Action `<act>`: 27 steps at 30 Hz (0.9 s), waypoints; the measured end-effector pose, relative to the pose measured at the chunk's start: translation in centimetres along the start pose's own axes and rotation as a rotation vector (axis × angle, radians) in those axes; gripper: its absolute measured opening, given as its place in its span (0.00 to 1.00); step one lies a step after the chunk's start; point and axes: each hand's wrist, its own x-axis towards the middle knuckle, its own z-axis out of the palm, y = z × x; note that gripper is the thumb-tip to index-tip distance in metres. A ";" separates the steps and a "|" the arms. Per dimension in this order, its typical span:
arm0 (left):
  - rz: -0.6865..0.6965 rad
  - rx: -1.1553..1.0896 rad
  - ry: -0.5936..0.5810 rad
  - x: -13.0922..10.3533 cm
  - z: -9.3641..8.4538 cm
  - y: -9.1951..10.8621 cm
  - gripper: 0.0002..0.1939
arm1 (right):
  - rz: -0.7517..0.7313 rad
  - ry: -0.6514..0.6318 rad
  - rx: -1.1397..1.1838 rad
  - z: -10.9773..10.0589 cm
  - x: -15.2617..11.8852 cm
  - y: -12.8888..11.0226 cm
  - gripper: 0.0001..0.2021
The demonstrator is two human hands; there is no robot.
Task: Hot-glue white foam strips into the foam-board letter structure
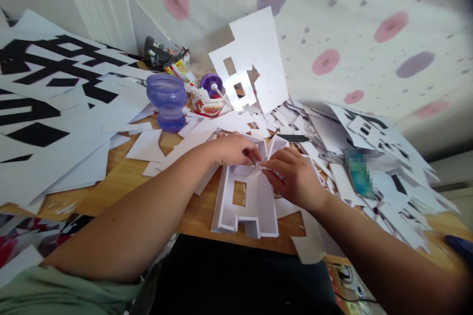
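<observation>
A white foam-board structure [258,197] with raised edge walls and a square cutout lies on the wooden table, near its front edge. My left hand [236,149] reaches over its far left part, thumb and fingers pinched together at an inner wall. From the right, my right hand [293,174] meets it, fingers bent together at the same junction of walls. The fingertips of both hands nearly touch. Whatever small part lies between them is hidden by the fingers.
A purple cup [167,102] and a paper bowl [207,102] stand behind my left arm. A cut white board [271,66] leans on the wall. White offcuts [325,130], a black pen-like tool [293,138] and a phone [360,174] lie right; black-patterned sheets [77,147] cover the left.
</observation>
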 end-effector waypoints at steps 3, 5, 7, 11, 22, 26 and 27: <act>0.018 -0.018 -0.002 0.1 0.0 -0.3 0.16 | 0.039 -0.109 0.049 0.1 0.1 -0.4 0.11; 0.040 -0.036 -0.004 0.1 0.1 -0.5 0.16 | 0.076 -0.142 0.045 0.3 0.2 -0.6 0.13; 0.050 -0.046 -0.005 0.2 0.1 -0.7 0.15 | 0.100 -0.148 0.017 0.6 0.2 -0.6 0.14; 0.039 -0.033 -0.004 0.2 0.1 -0.6 0.16 | 0.123 -0.129 -0.018 0.9 0.4 -0.2 0.14; 0.020 0.001 -0.004 0.2 -0.2 -0.7 0.16 | 0.140 -0.063 0.031 1.0 0.8 -0.1 0.12; 0.033 -0.010 -0.008 0.4 -0.1 -0.9 0.15 | 0.182 0.029 0.077 0.4 0.9 0.3 0.13; 0.034 -0.018 -0.011 0.5 -0.1 -0.9 0.15 | 0.201 0.074 0.099 0.1 1.0 0.5 0.13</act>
